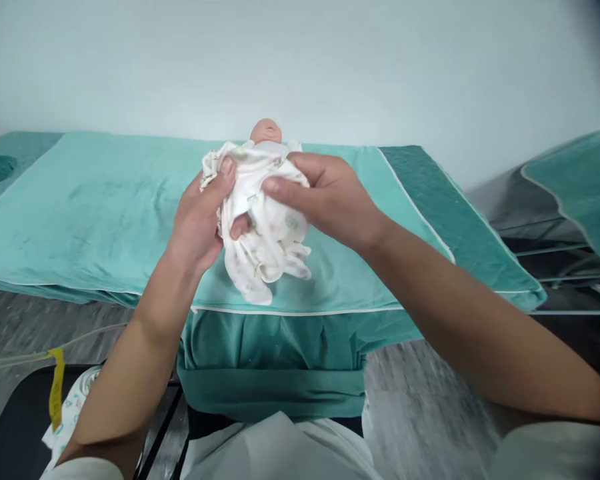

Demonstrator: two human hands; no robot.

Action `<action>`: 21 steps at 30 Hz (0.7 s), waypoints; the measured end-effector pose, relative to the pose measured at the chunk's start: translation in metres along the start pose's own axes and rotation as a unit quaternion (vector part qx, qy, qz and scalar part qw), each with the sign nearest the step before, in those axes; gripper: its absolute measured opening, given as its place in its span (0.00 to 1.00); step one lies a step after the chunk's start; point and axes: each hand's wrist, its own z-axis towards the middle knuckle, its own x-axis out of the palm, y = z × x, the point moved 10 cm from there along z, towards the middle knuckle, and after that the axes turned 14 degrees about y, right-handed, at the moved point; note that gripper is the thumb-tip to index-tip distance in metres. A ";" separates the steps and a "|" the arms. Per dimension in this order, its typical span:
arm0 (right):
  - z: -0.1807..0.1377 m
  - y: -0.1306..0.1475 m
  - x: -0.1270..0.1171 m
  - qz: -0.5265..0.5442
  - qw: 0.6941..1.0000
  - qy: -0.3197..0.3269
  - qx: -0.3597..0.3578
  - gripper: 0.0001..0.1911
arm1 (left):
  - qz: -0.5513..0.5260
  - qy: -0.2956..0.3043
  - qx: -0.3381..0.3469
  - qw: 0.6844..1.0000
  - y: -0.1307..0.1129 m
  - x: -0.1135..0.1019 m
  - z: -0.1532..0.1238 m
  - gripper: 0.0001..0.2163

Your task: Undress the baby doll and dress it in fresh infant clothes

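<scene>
Against a pale wall [300,67], a green-covered bed [105,207] spreads beneath my left hand [199,217] and right hand [333,200], both pinching a bunched, printed white garment [267,207] that partly blocks my view of a doll [267,131]; patterned cloth [75,402] lies lower left.

Yr L: blk surface [15,427] w/ patterned cloth [73,403], yellow tag [56,391] on clear tube [17,361]. You've pale wall [230,60] ahead, grey flr [420,407] below.

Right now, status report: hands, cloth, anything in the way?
Left hand and right hand: both gripping white patterned cloth. Cloth bunched, spread between them. In the way: cloth hides part of the doll on the green cover.
</scene>
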 end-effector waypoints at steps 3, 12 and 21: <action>-0.001 0.007 -0.003 -0.002 0.998 -0.061 -0.012 0.23 | 0.050 0.048 -0.050 0.996 0.014 0.009 -0.005 0.20; 0.002 0.001 0.021 0.003 0.994 0.091 0.053 0.23 | 0.073 -0.007 0.012 0.997 0.009 -0.003 -0.007 0.16; -0.001 0.000 0.014 -0.019 0.998 0.029 0.058 0.15 | 0.047 -0.017 -0.008 0.999 0.024 -0.003 -0.007 0.22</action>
